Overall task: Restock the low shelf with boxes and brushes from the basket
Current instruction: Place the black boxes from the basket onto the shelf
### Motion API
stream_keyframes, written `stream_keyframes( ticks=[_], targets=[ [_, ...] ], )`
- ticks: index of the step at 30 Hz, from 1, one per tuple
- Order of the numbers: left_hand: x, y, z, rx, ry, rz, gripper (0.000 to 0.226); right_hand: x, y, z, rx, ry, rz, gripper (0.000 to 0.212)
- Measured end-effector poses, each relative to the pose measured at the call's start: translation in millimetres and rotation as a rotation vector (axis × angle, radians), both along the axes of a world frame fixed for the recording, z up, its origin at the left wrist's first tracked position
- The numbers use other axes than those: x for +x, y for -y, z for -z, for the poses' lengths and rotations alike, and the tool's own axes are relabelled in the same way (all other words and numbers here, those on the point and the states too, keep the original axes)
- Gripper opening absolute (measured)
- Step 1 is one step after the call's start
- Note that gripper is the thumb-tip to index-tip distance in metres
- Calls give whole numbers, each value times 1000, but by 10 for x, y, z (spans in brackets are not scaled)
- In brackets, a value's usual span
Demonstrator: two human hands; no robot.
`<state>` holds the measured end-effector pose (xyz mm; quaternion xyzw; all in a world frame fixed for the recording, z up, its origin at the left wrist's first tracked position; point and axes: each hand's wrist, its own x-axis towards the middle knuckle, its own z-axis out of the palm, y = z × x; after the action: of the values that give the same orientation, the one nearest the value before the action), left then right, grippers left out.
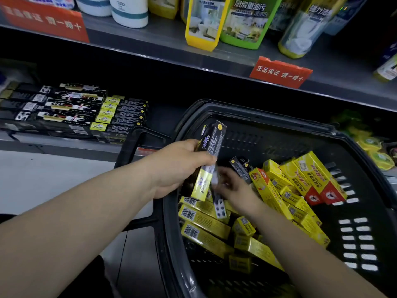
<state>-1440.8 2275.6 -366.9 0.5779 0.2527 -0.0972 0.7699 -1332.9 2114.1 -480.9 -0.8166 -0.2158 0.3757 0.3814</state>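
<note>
A shop: stocked shelves (150, 39), red price tags (280, 72), basket (257, 117).

The left hand (180, 166) grips a long black box with a yellow end (211, 160), held tilted over the near left rim of the black basket (279, 121). Just beside it the right hand (234, 186) reaches down among the contents, its fingers blurred against a slim pale pack (219, 206); whether it grips is unclear. Yellow boxes (204, 220) lie jumbled in the basket, with yellow-and-red boxes (309, 175) leaning against its right wall. On the low shelf (64, 145) to the left lie rows of black boxes (64, 106) and yellow-ended boxes (120, 117). Above, cleaner bottles (245, 20) stand behind a red tag (280, 72)
</note>
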Motion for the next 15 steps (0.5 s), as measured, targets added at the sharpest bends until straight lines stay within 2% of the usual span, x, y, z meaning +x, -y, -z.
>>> stream_keyframes(
  ticks=[2, 4, 6, 10, 15],
  targets=[
    [-5, -22, 10, 9, 2, -7, 33, 32, -38, -349, 299, -344, 200, 41],
    [-6, -25, 16, -23, 4, -16, 38, 22, -40, -639, 476, -549, 217, 47],
    [0, -4, 19, -49, 9, -34, 36, -53, -51, -811, 525, -566, 208, 54],
    [16, 71, 34, -111, 29, -43, 25, -237, -116, -886, 544, -426, 298, 51],
    [-6, 88, 47, -103, 53, -21, 27, -268, -147, -887, 532, -392, 304, 56]
  ],
)
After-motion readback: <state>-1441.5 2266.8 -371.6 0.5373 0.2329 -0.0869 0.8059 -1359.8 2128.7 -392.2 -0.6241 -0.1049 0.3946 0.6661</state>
